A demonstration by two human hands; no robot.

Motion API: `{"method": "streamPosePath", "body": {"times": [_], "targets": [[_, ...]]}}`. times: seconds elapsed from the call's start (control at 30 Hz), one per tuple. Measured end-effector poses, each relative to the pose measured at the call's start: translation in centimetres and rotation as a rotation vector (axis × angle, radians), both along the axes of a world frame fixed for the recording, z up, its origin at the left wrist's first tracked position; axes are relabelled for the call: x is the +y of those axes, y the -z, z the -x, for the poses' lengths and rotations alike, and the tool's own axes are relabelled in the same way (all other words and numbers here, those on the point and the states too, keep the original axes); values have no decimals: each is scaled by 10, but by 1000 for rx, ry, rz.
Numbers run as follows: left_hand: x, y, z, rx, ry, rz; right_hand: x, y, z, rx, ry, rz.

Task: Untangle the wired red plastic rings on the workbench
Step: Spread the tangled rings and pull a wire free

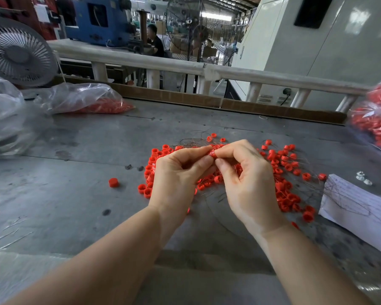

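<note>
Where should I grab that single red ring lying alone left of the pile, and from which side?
Take the lone red ring by its curved outer wall, thumb and finger on opposite sides, coming straight down from above. It appears to lie flat on the workbench with bare surface all round, apart from the pile, so nothing crowds the grip.

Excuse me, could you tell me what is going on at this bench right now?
A person is untangling red rings strung on thin wire. Both hands, the left hand and the right hand, pinch one ring between their fingertips, lifted above the pile spread on the workbench. A single ring lies apart to the left. Bags of more red pieces sit at both sides.
</note>
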State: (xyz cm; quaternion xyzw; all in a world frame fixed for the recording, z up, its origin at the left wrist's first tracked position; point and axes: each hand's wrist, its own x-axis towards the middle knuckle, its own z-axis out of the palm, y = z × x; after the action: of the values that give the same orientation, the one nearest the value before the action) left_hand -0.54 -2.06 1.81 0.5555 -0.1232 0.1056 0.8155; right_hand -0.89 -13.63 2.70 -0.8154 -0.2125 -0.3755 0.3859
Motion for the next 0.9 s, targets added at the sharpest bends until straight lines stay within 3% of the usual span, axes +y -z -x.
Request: {"method": "streamPosePath", "body": {"times": [0.47,0.9], "targets": [[-3,-1,2,32,50,28,-5,0,1,52,25,-62],[-5,-2,5,-111,-125,-250,-5,-2,5,68,95,-40]]}}
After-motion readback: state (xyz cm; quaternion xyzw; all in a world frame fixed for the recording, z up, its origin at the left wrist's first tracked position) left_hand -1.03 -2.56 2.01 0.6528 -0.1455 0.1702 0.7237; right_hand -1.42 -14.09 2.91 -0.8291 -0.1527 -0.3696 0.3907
